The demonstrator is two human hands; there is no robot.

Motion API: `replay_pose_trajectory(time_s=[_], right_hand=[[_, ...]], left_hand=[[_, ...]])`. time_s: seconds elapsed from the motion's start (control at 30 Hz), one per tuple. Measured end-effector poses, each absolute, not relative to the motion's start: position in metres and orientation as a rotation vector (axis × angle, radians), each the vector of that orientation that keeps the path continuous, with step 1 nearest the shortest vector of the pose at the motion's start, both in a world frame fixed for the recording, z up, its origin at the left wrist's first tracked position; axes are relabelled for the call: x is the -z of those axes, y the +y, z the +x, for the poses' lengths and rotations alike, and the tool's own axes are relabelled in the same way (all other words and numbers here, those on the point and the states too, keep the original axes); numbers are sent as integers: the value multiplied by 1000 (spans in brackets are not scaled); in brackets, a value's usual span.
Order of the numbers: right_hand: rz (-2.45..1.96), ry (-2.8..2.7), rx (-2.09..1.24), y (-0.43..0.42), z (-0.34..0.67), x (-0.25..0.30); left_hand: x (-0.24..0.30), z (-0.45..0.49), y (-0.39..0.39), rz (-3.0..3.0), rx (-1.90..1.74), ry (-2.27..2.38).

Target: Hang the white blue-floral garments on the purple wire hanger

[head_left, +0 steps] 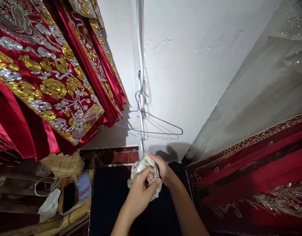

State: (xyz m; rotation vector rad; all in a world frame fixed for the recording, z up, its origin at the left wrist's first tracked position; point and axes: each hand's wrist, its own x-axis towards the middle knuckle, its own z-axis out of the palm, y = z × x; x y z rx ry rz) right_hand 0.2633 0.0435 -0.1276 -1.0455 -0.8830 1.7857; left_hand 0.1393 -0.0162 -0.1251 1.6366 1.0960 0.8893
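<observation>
Both hands sit lower centre of the frame, closed on one crumpled pale printed cloth bundle [140,166]. My left hand [142,190] curls its fingers over the front of it, thumb pinching. My right hand [165,171] presses it from behind, fingers wrapped round the top. The bundle is off any surface, over a dark black cloth area [109,200].

Risks, as I judge them:
- The grip is only a pinch on loose fabric, so a fold could slide out and drop.
- The thin purple wire hanger [153,132] hangs empty just above the hands, hooked at the white wall conduit [136,49]. A raised knuckle could knock it off.
- The red satin garments with gold and silver embroidery [42,82], upper left, hang near enough to snag.

Counts:
- Hands: two.
- Bundle: one.
- Hanger: one.
- Red garments: at least three layers, exact number unclear.
- Sheer grey glittered drape [264,82], right: one.
- Red patterned fabric [251,170], lower right: one.
</observation>
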Motion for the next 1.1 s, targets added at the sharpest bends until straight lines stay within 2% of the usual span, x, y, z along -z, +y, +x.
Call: replay_pose_trajectory(time_s=[0.1, 0.2, 0.3, 0.4, 0.53, 0.63, 0.7, 0.93, 1.1], right_hand=[[-934, -876, -1682, 44, 274, 105], [-905, -1104, -1763, 41, 275, 81], [-789, -1610, -1847, 39, 274, 60], [-760, -2050, -1661, 43, 285, 46], [-990, -1897, -1228, 56, 314, 34], [-1118, -1525, -893, 70, 329, 30], [-1152, -1354, -807, 83, 330, 34], [-1200, -1507, -893, 121, 307, 86], [-1198, -1631, -938, 121, 305, 106]], left_hand=[[109, 118, -14, 1676, -1230, 1239], [98, 100, -5, 1654, -1543, 1262], [95, 92, 7, 1797, -1267, 1049], [102, 88, 16, 1954, -903, 965], [112, 73, 26, 2097, -709, 1176], [109, 51, 30, 2126, -740, 1389], [101, 38, 29, 2113, -793, 1496], [84, 30, 11, 2030, -816, 1328], [95, 15, 11, 1914, -1086, 1428]])
